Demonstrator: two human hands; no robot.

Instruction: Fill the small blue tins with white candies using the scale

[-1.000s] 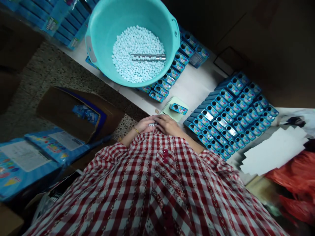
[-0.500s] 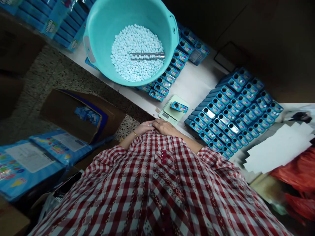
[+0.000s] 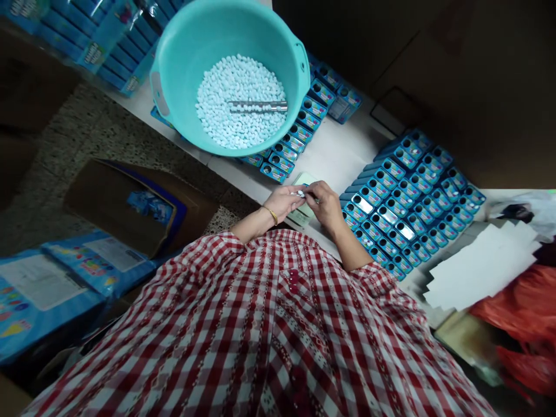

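Observation:
Several small white candies rest in my left hand, whose fingers curl round them over the near side of a pale green scale. My right hand meets it from the right, thumb and fingertips pinched together at a small blue tin on the scale, mostly covered by the hands. Whether the right fingertips hold a candy or the tin's edge is too small to tell. Beyond, a turquoise tub holds many pale candies with a metal scoop lying on them.
Rows of blue tins stand on the white table at the right, with more tins beside the tub. White card sheets and red plastic bags lie far right. An open carton is at the left.
Both hands have moved forward and right from near my body to over the scale, now hiding most of the tin there. The view has shifted slightly.

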